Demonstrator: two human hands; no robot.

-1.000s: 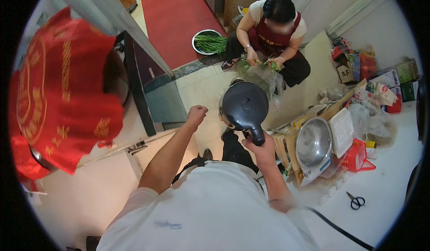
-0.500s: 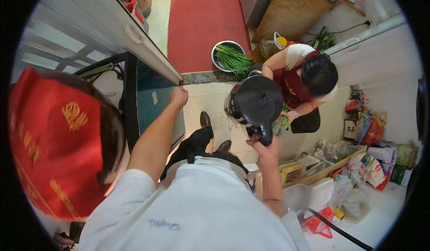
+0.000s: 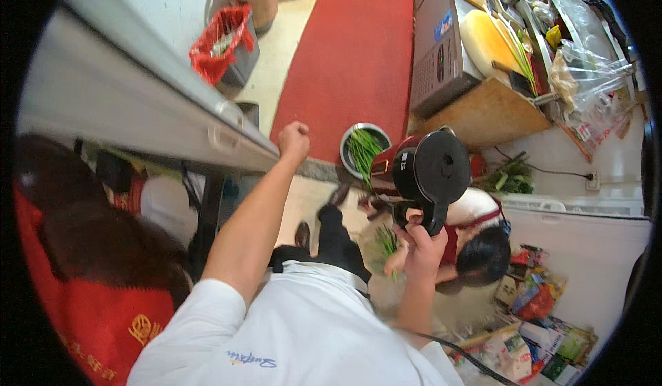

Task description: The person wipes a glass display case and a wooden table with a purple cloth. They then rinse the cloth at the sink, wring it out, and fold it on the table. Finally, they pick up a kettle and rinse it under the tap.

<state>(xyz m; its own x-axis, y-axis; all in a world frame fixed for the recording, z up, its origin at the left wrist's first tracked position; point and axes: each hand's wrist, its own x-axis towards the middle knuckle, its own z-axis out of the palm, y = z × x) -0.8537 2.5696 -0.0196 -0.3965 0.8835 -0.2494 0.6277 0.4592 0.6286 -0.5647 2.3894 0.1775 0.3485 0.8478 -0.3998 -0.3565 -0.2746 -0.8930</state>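
My right hand [image 3: 422, 248] grips the black handle of an electric kettle [image 3: 441, 169] with a black lid and a dark red and black body. I hold the kettle out in front of me, above the floor by the doorway. My left hand [image 3: 294, 141] is raised beside the edge of the sliding door [image 3: 227, 138], its fingers curled in and nothing visible in them. Behind the kettle, a steel basin [image 3: 345, 155] of long green stalks [image 3: 365, 150] sits at the doorway. A squatting person [image 3: 486, 251], partly hidden by the kettle, has more green stalks [image 3: 388, 240] near their hands.
A red mat [image 3: 338, 62] runs ahead beyond the stone threshold. Along its right stand a metal appliance [image 3: 445, 62] and a counter with a round yellow board [image 3: 486, 41]. A red-lined bin [image 3: 221, 45] is at left. Packages [image 3: 545, 296] crowd the lower right; a red-draped chair [image 3: 103, 310] is beside me.
I have come forward to the threshold, so more of the mat and counter shows. The kettle stays in my right hand, now held further right in view. The squatting person has bent lower.
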